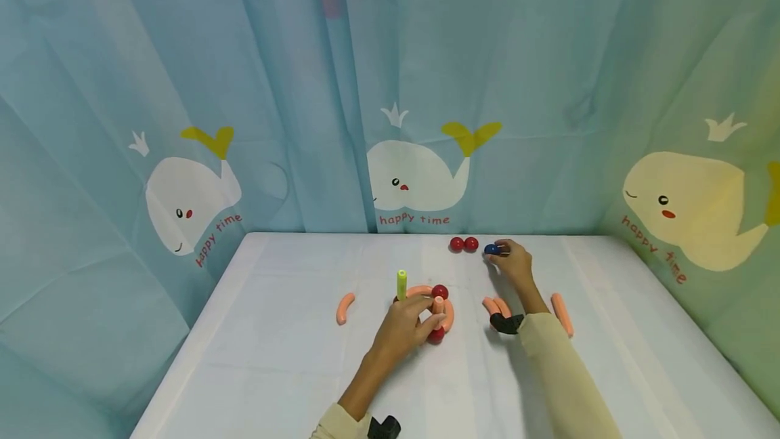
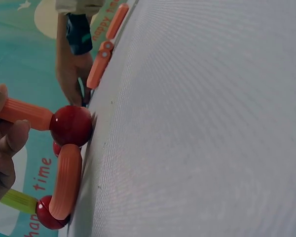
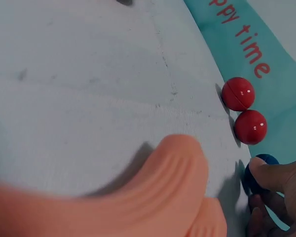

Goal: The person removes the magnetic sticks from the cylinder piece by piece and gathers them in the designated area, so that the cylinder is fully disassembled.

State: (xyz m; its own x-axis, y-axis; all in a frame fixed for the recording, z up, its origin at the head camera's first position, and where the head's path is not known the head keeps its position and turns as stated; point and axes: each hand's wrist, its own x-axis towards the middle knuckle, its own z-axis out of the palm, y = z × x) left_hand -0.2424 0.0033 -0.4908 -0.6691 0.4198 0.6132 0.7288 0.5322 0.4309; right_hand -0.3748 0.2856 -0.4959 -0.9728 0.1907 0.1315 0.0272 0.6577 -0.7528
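My left hand (image 1: 399, 330) grips a straight orange rod (image 2: 29, 114), whose end meets a red ball (image 2: 71, 126) at the near side of a small ring of parts. Curved orange pieces (image 1: 449, 317) and red balls (image 1: 440, 292) form this ring, partly hidden by the hand. A yellow-green rod (image 1: 401, 284) stands upright on a red ball at the ring's left. Near the table's back edge, my right hand (image 1: 514, 266) pinches a blue ball (image 3: 255, 180) between thumb and fingers, which cover part of it.
Two red balls (image 1: 464, 244) sit left of the right hand. Below the right wrist lie orange pieces (image 1: 496, 305), with a straight orange rod (image 1: 562, 314) farther right. A curved orange piece (image 1: 344, 308) lies left of the ring. Whale-print curtains (image 1: 420, 175) surround the white table (image 1: 262, 358).
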